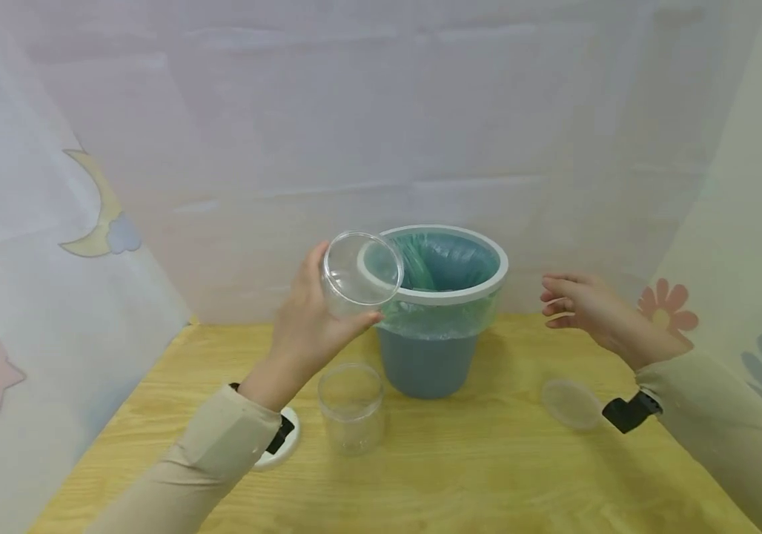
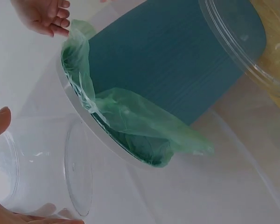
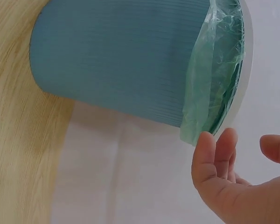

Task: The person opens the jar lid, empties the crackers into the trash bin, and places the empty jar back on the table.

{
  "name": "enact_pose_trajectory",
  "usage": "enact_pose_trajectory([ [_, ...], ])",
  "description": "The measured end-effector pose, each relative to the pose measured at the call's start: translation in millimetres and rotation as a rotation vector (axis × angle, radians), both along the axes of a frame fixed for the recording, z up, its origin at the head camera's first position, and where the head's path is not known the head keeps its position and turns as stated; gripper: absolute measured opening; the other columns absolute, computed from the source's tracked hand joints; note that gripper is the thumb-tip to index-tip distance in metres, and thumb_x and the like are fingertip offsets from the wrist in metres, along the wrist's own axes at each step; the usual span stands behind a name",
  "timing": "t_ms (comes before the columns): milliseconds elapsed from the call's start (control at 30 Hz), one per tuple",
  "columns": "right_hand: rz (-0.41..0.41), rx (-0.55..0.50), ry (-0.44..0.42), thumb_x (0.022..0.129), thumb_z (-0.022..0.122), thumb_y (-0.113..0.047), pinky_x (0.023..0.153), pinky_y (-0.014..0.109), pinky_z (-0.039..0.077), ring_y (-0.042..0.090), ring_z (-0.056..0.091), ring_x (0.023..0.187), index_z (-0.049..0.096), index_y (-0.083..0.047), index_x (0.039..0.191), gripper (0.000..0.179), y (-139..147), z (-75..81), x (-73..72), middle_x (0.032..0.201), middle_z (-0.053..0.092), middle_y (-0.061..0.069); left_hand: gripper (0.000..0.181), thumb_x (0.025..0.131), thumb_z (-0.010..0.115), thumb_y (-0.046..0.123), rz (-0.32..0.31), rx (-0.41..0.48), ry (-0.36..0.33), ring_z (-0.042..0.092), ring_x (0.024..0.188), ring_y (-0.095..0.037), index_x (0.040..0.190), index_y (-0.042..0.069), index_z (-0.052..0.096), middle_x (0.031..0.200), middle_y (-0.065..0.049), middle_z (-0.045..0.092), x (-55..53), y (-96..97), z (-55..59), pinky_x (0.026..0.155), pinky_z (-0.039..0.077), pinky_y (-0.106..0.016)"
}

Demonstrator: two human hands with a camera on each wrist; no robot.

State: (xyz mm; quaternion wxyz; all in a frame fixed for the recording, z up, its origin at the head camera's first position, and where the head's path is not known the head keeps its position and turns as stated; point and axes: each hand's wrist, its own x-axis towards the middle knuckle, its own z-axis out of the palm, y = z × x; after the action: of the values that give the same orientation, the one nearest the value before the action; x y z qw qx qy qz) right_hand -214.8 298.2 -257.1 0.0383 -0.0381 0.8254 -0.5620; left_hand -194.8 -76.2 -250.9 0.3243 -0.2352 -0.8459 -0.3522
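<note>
My left hand [image 1: 310, 311] grips a clear plastic jar [image 1: 362, 271] around its side, thumb below and fingers above in the head view. The jar is tilted with its round end facing me, in front of the left rim of a blue trash bin [image 1: 426, 367]. Inside, the jar looks see-through with nothing in it. A green bag [image 1: 434, 319] lines the bin and hangs over the outside, under a white rim ring [image 1: 504, 263]. My right hand [image 1: 584, 308], its fingers loosely bent and holding nothing, hovers to the right of the bin.
A second clear jar [image 1: 352, 419] stands on the wooden table [image 1: 461, 475], in front of the bin. Partly hidden behind my left wrist lies a white round lid [image 1: 290, 437]. A translucent disc [image 1: 568, 404] lies near my right wrist. Patterned cloth walls surround the table.
</note>
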Motion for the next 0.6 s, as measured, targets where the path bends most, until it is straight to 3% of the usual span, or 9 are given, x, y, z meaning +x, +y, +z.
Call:
enact_pose_trajectory([
  [200, -0.007, 0.059, 0.027, 0.106, 0.038, -0.031, 0.074, 0.028, 0.055, 0.009, 0.058, 0.077, 0.013, 0.015, 0.148, 0.067, -2, -7.7, 7.9, 0.108, 0.048, 0.010, 0.102, 0.063, 0.093, 0.032, -0.042, 0.042, -0.036, 0.059, 0.102, -0.034, 0.140, 0.000, 0.034, 0.123, -0.018, 0.056, 14.3, 0.8, -15.0, 0.077, 0.051, -0.048],
  [400, -0.020, 0.108, 0.051, 0.106, 0.039, -0.032, 0.072, 0.028, 0.055, 0.010, 0.057, 0.077, 0.016, 0.017, 0.147, 0.067, -3, -13.0, 16.5, 0.109, 0.048, 0.014, 0.100, 0.063, 0.092, 0.036, -0.016, 0.065, -0.090, 0.060, 0.096, -0.031, 0.139, 0.003, 0.036, 0.122, -0.015, 0.058, 23.7, 2.1, -27.2, 0.071, 0.051, -0.047],
  [600, -0.031, 0.163, 0.091, 0.106, 0.038, -0.034, 0.071, 0.028, 0.054, 0.009, 0.056, 0.080, 0.015, 0.015, 0.147, 0.068, 1, -10.4, 19.5, 0.121, 0.045, 0.026, 0.101, 0.065, 0.092, 0.032, -0.086, 0.134, -0.194, 0.055, 0.113, -0.032, 0.142, 0.004, 0.032, 0.136, -0.013, 0.051, 30.9, 3.5, -31.2, 0.086, 0.048, -0.052],
])
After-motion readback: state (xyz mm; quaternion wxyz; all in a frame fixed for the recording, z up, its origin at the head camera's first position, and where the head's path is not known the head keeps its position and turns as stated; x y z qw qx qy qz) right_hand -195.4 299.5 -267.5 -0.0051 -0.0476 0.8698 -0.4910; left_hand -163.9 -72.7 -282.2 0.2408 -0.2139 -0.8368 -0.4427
